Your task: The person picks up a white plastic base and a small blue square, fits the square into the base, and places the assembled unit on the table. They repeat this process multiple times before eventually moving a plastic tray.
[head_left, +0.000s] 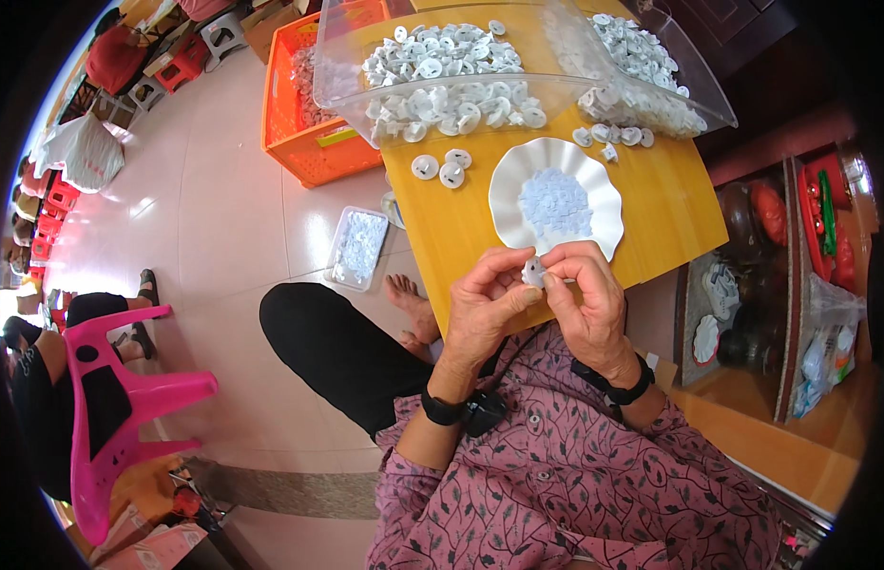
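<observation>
Both my hands meet over the near edge of the yellow desk (651, 204): left hand (485, 304) and right hand (585, 299), fingers clamped together on one small white plastic piece (534, 273). Just beyond, at twelve o'clock, sits the scalloped white plate (507, 185) with a heap of tiny white bits. At eleven o'clock, three loose white discs (442, 167). Farthest off, clear tubs (442, 71) full of white parts.
</observation>
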`<state>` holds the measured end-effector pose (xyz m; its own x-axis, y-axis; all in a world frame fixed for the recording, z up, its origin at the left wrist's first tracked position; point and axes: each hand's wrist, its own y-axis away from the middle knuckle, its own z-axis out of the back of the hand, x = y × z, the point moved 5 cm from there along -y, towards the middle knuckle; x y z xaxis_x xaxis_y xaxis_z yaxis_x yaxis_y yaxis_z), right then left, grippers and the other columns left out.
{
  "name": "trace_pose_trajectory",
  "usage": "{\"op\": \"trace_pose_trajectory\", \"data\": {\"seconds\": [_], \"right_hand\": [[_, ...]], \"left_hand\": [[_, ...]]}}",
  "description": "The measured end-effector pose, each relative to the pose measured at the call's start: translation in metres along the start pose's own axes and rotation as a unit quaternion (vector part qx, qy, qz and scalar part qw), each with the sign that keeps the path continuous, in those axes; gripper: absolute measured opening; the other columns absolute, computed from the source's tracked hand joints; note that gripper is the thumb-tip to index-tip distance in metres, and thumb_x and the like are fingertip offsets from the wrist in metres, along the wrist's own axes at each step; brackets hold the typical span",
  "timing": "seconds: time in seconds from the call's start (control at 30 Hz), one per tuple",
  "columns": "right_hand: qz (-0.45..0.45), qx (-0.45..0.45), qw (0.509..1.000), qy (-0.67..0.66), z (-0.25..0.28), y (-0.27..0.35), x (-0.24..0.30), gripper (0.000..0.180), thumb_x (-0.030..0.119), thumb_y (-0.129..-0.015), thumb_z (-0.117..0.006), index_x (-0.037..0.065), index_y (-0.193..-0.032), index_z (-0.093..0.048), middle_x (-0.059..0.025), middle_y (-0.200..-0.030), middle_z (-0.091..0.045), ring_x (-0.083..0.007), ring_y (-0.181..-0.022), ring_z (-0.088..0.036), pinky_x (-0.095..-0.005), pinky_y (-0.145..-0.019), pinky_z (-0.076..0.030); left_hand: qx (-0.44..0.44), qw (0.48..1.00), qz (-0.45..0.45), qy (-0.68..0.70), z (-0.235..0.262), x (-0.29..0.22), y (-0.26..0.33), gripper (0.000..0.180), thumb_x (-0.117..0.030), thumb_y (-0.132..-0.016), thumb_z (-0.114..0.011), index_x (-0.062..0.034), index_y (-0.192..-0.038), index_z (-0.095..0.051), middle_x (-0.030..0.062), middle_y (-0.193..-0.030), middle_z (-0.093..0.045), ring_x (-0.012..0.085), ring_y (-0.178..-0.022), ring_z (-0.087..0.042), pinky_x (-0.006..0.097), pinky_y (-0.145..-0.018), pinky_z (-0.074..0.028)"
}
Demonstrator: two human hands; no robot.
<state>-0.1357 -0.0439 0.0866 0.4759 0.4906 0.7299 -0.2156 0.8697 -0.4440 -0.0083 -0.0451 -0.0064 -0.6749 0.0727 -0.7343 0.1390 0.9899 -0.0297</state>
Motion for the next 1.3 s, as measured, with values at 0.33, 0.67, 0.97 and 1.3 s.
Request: {"op": "trace_pose_trajectory", "data": {"seconds": [0.33,0.67,0.97,1.3], "right_hand": [[-0.010,-0.002,0.999,-0.038,-0.005,0.006,-0.001,0.014,-0.007,-0.087,-0.061,-0.002,-0.100,-0.059,-0.0127,-0.105,-0.061,-0.0216,-0.085,-0.063,-0.0302,-0.072,-0.052],[-0.010,0.036,0.999,0.003,-0.003,-0.004,0.005,0.012,-0.007,-0.085,-0.064,-0.002,-0.095,-0.060,-0.0153,-0.101,-0.062,-0.0260,-0.087,-0.065,-0.0326,-0.070,-0.053],[0.028,0.024,0.997,0.064,-0.010,-0.006,0.008,0.010,-0.005,-0.087,-0.061,0.000,-0.095,-0.054,-0.0148,-0.101,-0.059,-0.0269,-0.081,-0.061,-0.0343,-0.068,-0.052],[0.037,-0.007,0.998,0.057,-0.019,-0.002,0.008,0.012,-0.005,-0.088,-0.060,-0.001,-0.097,-0.054,-0.0161,-0.101,-0.058,-0.0278,-0.083,-0.061,-0.0356,-0.069,-0.052]], "left_hand": [[0.000,1.000,0.001,0.006,0.002,-0.005,0.002,0.040,0.003,-0.083,-0.075,0.0011,-0.122,-0.065,0.0019,-0.109,-0.059,0.0098,-0.094,-0.058,0.023,-0.085,-0.047],[0.014,0.999,-0.033,-0.031,0.006,-0.007,0.001,0.041,0.004,-0.082,-0.076,0.0012,-0.121,-0.065,0.0031,-0.109,-0.058,0.0101,-0.097,-0.058,0.022,-0.085,-0.047],[0.011,0.999,-0.027,-0.029,0.006,-0.010,0.000,0.042,0.006,-0.084,-0.074,0.0020,-0.124,-0.063,0.0026,-0.109,-0.061,0.0106,-0.093,-0.060,0.022,-0.083,-0.049],[0.012,1.000,-0.021,0.013,0.010,-0.010,0.004,0.041,0.005,-0.084,-0.074,0.0019,-0.123,-0.061,0.0037,-0.113,-0.058,0.0115,-0.102,-0.060,0.024,-0.090,-0.050]]}}
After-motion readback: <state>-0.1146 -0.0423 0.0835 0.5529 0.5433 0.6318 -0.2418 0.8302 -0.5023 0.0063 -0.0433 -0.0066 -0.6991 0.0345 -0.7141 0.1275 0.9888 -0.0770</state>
